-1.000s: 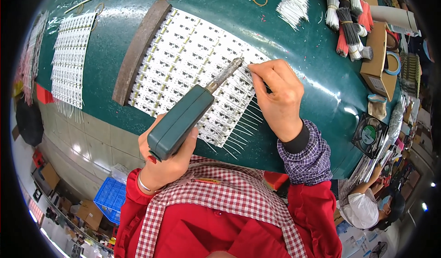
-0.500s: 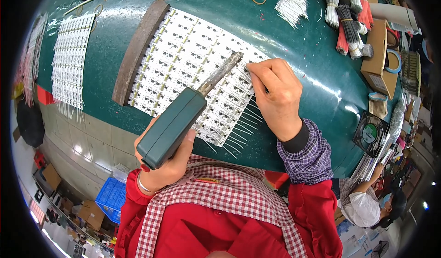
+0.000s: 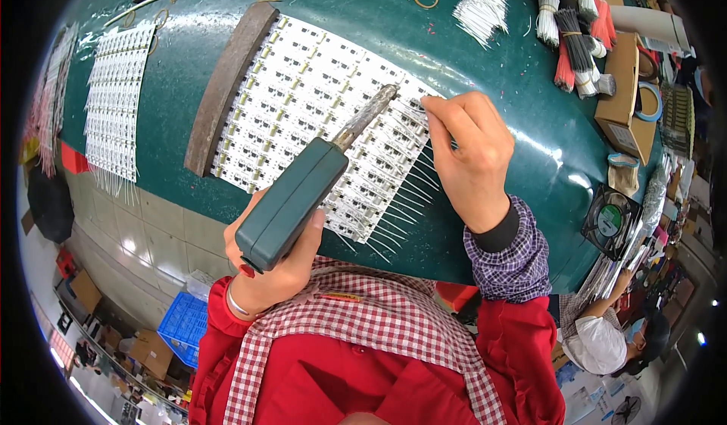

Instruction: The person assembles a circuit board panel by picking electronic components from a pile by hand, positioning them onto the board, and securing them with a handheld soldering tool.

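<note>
A dark bar (image 3: pixel 229 92) lies along the left edge of the white board (image 3: pixel 318 57), which sits flat on the green table (image 3: pixel 352 4). My left hand (image 3: pixel 280 279) is wrapped around the soldering iron (image 3: pixel 294 204); its long axis slants up to the right, tip pointing away from me near the board's far right corner. Wires (image 3: pixel 403 213) line most of the right edge, so I judge that row mostly done, the far-corner stretch left. My right hand (image 3: pixel 475 156) pinches narrowly there; whether around a wire, I cannot tell.
</note>
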The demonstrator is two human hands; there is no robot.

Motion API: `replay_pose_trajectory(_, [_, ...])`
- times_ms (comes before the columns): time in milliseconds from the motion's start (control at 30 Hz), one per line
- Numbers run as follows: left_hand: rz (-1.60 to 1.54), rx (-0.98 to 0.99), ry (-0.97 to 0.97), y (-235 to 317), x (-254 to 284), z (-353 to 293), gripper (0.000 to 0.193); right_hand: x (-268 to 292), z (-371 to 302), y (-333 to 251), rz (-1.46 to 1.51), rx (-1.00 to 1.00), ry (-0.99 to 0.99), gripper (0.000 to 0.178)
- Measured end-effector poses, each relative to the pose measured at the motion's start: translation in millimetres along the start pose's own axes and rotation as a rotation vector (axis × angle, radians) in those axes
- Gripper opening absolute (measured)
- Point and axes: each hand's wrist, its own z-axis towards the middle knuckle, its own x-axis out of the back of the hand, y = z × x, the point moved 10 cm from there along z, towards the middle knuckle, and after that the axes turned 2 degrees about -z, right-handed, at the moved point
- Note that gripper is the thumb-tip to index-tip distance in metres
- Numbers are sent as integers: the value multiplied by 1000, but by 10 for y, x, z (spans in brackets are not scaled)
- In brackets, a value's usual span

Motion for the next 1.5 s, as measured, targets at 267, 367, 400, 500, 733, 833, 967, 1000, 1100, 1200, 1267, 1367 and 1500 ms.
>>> replay_pose_trajectory(267, [-17, 20, 1, -17, 0, 27, 19, -17, -3, -64, -51, 48, -5, 23])
replay_pose_trajectory(367, [-36, 110, -26, -74, -5, 25, 19, -77, -32, -45, -40, 39, -12, 24])
replay_pose_trajectory(400, [-25, 88, -34, -63, -4, 25, 20, -85, -35, -49, -42, 34, -11, 24])
replay_pose_trajectory(500, [17, 14, -54, -34, -26, 40, 19, -90, -30, -58, -50, 40, -18, 25])
replay_pose_trajectory(733, [46, 0, -81, -22, -74, 53, 15, -121, -46, -36, -53, 36, -31, 25])
replay_pose_trajectory(833, [114, -15, -121, -5, -86, 40, 17, -120, -44, -39, -46, 35, -28, 25])
replay_pose_trajectory(967, [60, -10, -37, 17, -20, -24, 17, -118, -52, -23, -45, 38, -29, 25])
replay_pose_trajectory(1000, [34, 20, -7, -4, 4, -32, 17, -116, -54, -20, -47, 39, -31, 25])
replay_pose_trajectory(1100, [91, -36, -8, 43, 37, -39, 17, -92, -43, -42, -57, 35, -53, 25])
replay_pose_trajectory(1200, [164, -121, -22, 111, 23, -34, 16, 47, -6, -75, -91, 20, -79, 24])
replay_pose_trajectory(1267, [153, -119, -12, 114, 24, -34, 17, 169, 50, -120, -96, -14, -61, 24])
replay_pose_trajectory(1367, [27, 43, 20, -12, 29, -4, 16, 195, 108, -111, -88, -41, -12, 22])
replay_pose_trajectory(1500, [7, -11, 24, 12, -9, 37, 16, 7, 38, -45, 0, 22, 33, 21])
